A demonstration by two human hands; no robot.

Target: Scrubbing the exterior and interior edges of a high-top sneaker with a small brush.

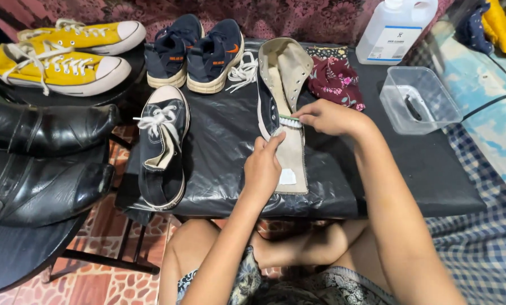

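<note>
While L hand [262, 169] pins opened dark shoe [281, 107] flat, R hand [327, 117], closed round small brush [289, 120], scrubs lining; short strokes, keep shoe steady.

A dark navy canvas shoe [280, 107] lies unlaced near the middle of the bench, its beige tongue [291, 158] pulled out flat toward the near edge and its pale lining showing. A small brush with white bristles [290, 120] lies across the tongue, touching it, its green handle pointing right.
</note>
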